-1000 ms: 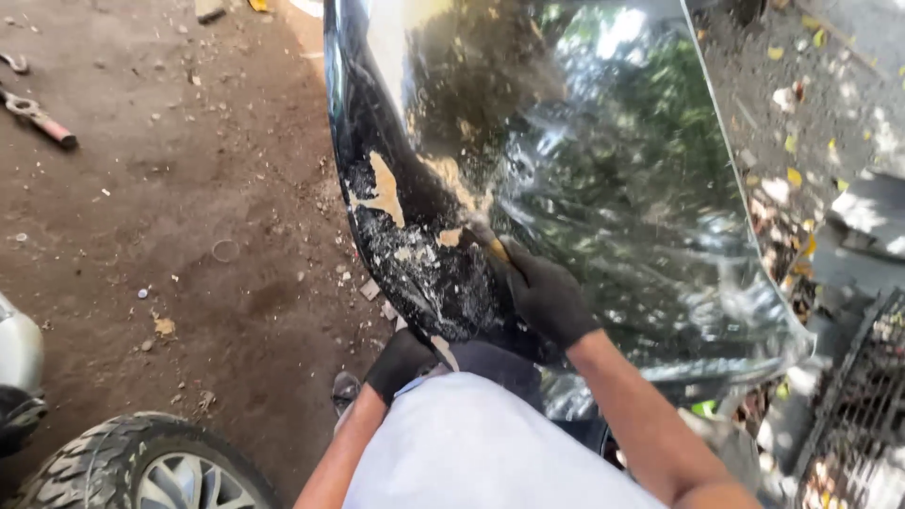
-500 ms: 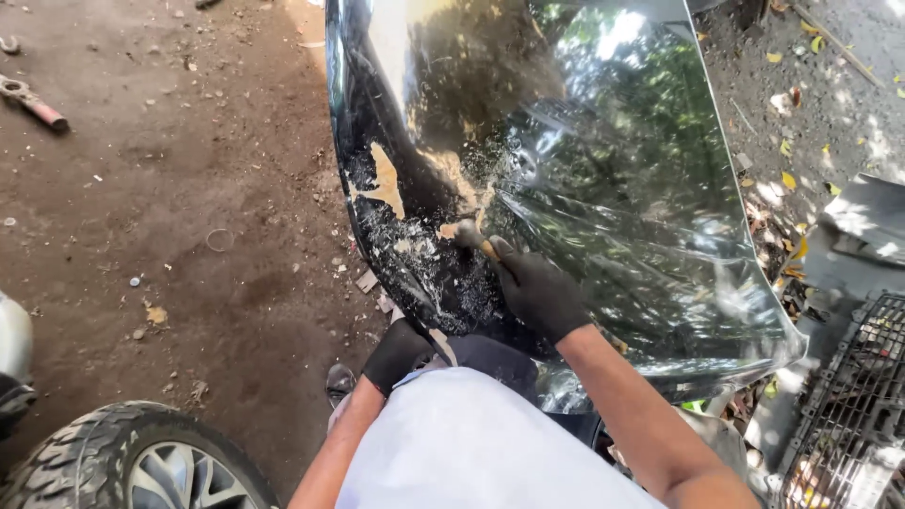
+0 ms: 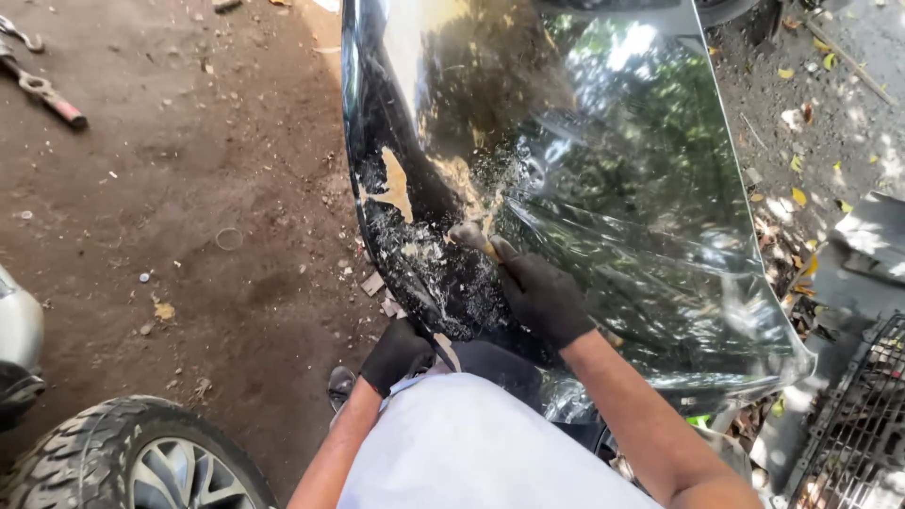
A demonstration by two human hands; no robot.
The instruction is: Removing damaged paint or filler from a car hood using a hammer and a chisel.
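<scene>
Looking down from my head camera, my right hand (image 3: 545,300), in a black glove, is closed around the handle of a small hammer (image 3: 474,238), whose head rests against the damaged patch of a glossy black car body panel (image 3: 603,179). The panel stands tilted on the dirt ground (image 3: 179,236) in front of my knees, its paint chipped and flaking near the lower left edge. My left hand (image 3: 396,353), also gloved, curls shut on the panel's bottom edge. A tyre (image 3: 123,457) sits at lower left, a wrench (image 3: 42,90) lies at upper left, and a black grille (image 3: 853,424) is at lower right.
</scene>
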